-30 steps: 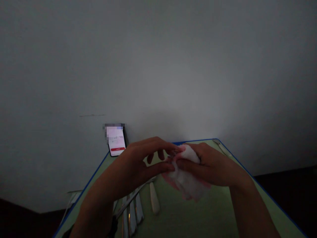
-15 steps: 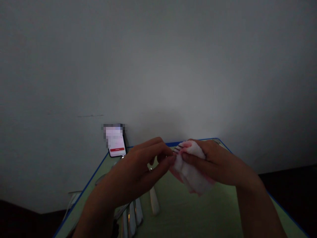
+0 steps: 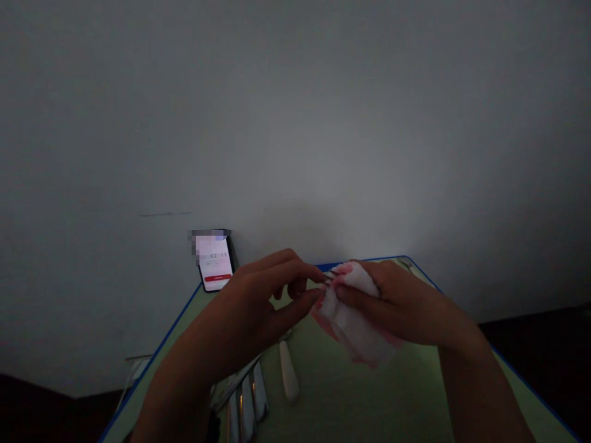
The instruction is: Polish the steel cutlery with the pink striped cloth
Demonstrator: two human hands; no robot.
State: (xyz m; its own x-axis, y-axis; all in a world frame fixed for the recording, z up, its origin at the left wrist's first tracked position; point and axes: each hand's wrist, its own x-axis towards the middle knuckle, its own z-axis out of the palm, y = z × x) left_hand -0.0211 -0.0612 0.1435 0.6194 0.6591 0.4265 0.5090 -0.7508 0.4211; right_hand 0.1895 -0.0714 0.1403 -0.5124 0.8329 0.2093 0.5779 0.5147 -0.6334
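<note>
Above the table, my right hand (image 3: 397,295) is closed round a white and pink cloth (image 3: 353,320), thumb on top. From the cloth's left side poke thin dark tines of what looks like a fork (image 3: 330,276); its remainder is hidden in the cloth. My left hand (image 3: 272,289) has thumb and forefinger at these tines and the cloth's edge, its other fingers curled. Below, a utensil with a pale handle (image 3: 289,372) lies on the table. Several metal handles (image 3: 247,406) lie side by side near my left forearm, partly covered by it.
A phone (image 3: 215,261) with a lit screen leans against the grey wall (image 3: 295,123) at the table's far left corner. The pale green table (image 3: 369,406) has a blue edge. At its far right corner lies a small metal utensil (image 3: 406,263).
My left forefinger has straightened and shifted slightly along the tines, and its thumb has drawn a little left. The cloth in my right hand has tilted slightly.
</note>
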